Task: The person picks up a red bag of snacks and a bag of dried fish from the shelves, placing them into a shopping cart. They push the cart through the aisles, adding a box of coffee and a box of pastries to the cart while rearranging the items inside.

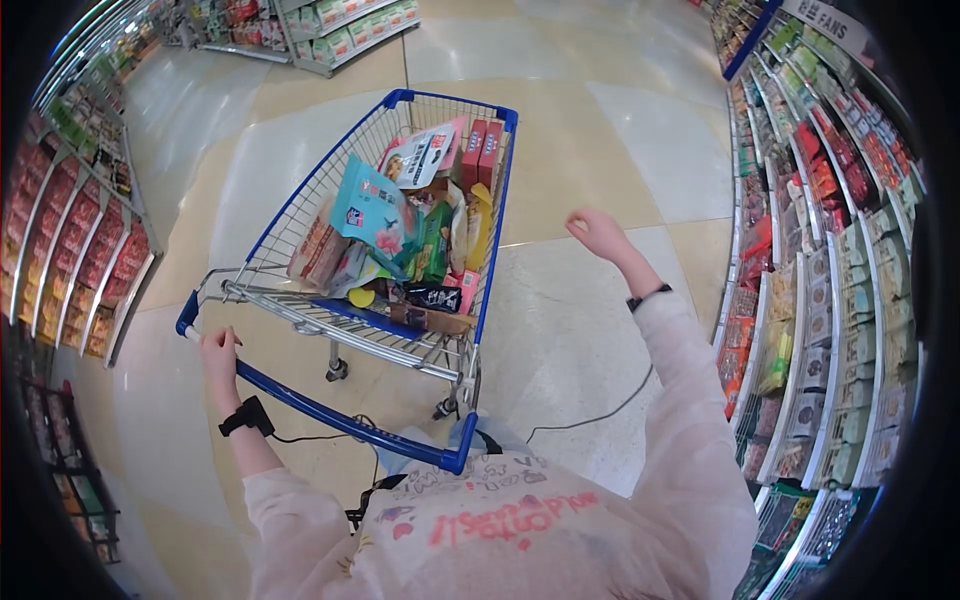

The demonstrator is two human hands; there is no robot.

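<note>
A metal shopping cart with blue trim stands in front of me, loaded with packaged goods. Among them are a light blue bag, a white and pink bag, red boxes and a green pack. My left hand is wrapped round the left end of the cart's handlebar. Right of the cart, my right hand hangs in the air over the floor, touching nothing, its fingers curled in with nothing visible in them.
Shelves of packaged goods run along the right side. More shelves stand at the left, and a display rack is at the top. A thin black cable runs near my right arm. The floor is tiled.
</note>
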